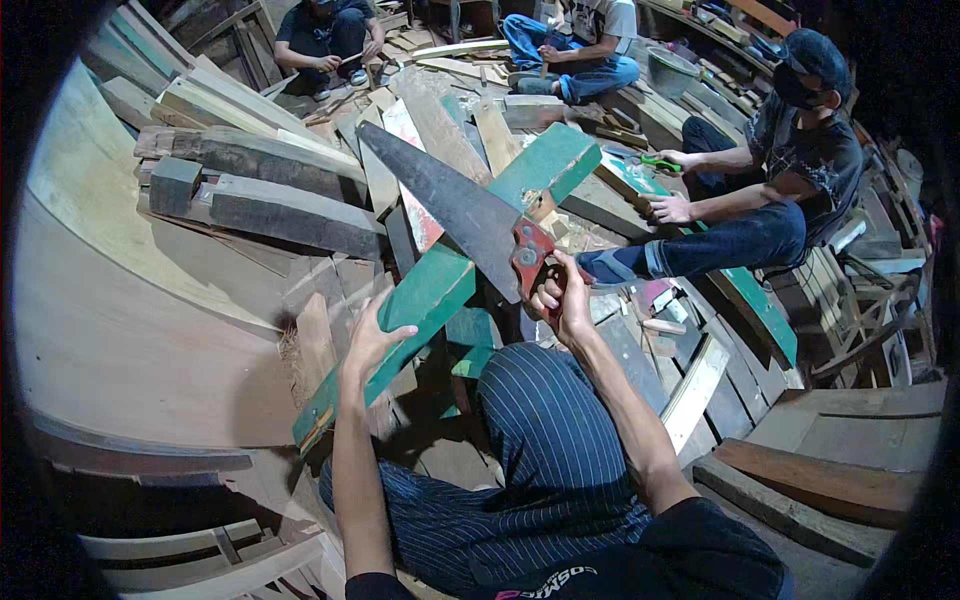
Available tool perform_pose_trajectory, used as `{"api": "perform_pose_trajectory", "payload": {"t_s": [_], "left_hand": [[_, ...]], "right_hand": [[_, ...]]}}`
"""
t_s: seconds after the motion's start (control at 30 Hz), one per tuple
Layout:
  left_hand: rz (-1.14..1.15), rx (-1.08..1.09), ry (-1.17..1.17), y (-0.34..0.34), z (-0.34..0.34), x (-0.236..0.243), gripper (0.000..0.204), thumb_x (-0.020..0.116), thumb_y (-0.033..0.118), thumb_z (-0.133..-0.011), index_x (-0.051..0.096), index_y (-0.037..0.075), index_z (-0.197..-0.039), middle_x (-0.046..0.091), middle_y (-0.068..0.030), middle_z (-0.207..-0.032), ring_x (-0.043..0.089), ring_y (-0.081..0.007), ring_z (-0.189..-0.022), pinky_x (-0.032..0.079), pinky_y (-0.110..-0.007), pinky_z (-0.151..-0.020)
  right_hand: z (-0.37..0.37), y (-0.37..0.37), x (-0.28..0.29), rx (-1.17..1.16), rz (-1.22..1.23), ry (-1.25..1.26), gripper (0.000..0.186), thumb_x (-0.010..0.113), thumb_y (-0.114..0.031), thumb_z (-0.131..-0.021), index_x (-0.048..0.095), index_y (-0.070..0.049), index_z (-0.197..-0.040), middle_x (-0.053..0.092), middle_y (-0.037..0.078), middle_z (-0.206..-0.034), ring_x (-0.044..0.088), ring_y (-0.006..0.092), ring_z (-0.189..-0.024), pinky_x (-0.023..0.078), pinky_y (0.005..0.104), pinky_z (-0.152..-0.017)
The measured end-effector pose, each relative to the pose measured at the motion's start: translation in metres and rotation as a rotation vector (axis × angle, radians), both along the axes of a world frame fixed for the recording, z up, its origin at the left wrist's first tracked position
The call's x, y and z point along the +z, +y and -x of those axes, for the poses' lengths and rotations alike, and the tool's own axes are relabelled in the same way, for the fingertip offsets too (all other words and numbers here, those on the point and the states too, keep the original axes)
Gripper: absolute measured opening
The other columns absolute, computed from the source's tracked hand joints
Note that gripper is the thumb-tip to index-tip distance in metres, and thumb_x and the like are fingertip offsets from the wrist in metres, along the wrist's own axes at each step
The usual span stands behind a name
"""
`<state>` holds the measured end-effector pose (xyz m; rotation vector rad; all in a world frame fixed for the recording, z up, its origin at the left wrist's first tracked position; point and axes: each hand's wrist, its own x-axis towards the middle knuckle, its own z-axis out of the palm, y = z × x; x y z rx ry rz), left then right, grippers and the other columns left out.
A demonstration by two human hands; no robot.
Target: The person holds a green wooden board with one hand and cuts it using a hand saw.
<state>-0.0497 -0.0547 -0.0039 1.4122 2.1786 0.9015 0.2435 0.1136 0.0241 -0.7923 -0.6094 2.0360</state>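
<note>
My left hand (371,335) grips a long green-painted board (435,300), which lies diagonally from near my left knee toward the middle. My right hand (558,298), to the right of that board, is closed around the red handle (530,250) of a handsaw. The saw's dark blade (440,195) points up and to the left across the green wood, its tip raised toward the back. Another length of green board (550,160) shows beyond the blade; whether it is one piece with the held board is hidden. A green piece (470,340) lies under the held board, beside my striped knee.
Stacked timber (280,220) and a pale curved panel (170,330) are at left. A co-worker (820,170) sits at right holding a green-handled tool by a green plank (750,310); two people (330,50) (590,60) work at the back near a bucket (672,72).
</note>
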Motion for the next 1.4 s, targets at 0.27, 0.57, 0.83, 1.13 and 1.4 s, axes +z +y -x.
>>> {"api": "perform_pose_trajectory", "payload": {"t_s": [0.27, 0.57, 0.83, 1.13, 1.4], "left_hand": [[-0.02, -0.02, -0.029, 0.001, -0.001, 0.001, 0.1, 0.088, 0.044, -0.062, 0.047, 0.003, -0.143, 0.053, -0.0217, -0.134, 0.052, -0.0371, -0.126, 0.04, -0.046, -0.107], [-0.05, -0.044, -0.081, 0.005, -0.007, 0.007, 0.094, 0.088, 0.037, -0.063, 0.048, 0.006, -0.143, 0.054, -0.0232, -0.132, 0.052, -0.0373, -0.125, 0.041, -0.046, -0.105], [-0.074, -0.056, -0.055, 0.0, -0.004, 0.006, 0.093, 0.089, 0.032, -0.062, 0.049, 0.004, -0.142, 0.056, -0.0226, -0.126, 0.054, -0.0372, -0.122, 0.043, -0.046, -0.103], [-0.086, -0.077, 0.014, 0.002, -0.001, -0.002, 0.091, 0.088, 0.032, -0.063, 0.05, 0.006, -0.142, 0.054, -0.0209, -0.129, 0.055, -0.0378, -0.12, 0.043, -0.046, -0.102], [-0.079, -0.058, -0.023, 0.0, 0.009, -0.01, 0.092, 0.087, 0.039, -0.064, 0.05, 0.009, -0.142, 0.056, -0.0204, -0.133, 0.054, -0.0376, -0.123, 0.044, -0.047, -0.103]], "right_hand": [[0.0, 0.004, -0.01, -0.022, 0.002, 0.042, 0.029, 0.063, -0.038, -0.094, 0.048, -0.015, -0.086, 0.027, -0.006, -0.053, 0.031, 0.01, -0.041, 0.032, 0.0295, -0.043], [-0.003, 0.004, -0.008, -0.041, -0.006, 0.045, 0.026, 0.063, -0.037, -0.095, 0.053, -0.013, -0.095, 0.029, -0.005, -0.054, 0.033, 0.0099, -0.041, 0.035, 0.0294, -0.044], [0.002, -0.001, 0.001, -0.037, 0.038, 0.001, 0.041, 0.062, -0.041, -0.094, 0.04, -0.017, -0.069, 0.026, -0.005, -0.049, 0.03, 0.0122, -0.039, 0.032, 0.0319, -0.043], [-0.001, 0.0, -0.002, -0.021, 0.031, -0.004, 0.038, 0.064, -0.043, -0.092, 0.047, -0.012, -0.081, 0.03, -0.005, -0.052, 0.033, 0.0108, -0.04, 0.037, 0.031, -0.045], [0.001, 0.0, -0.004, 0.001, 0.029, 0.057, 0.035, 0.064, -0.041, -0.093, 0.047, -0.014, -0.079, 0.029, -0.005, -0.052, 0.033, 0.0106, -0.041, 0.036, 0.0301, -0.045]]}}
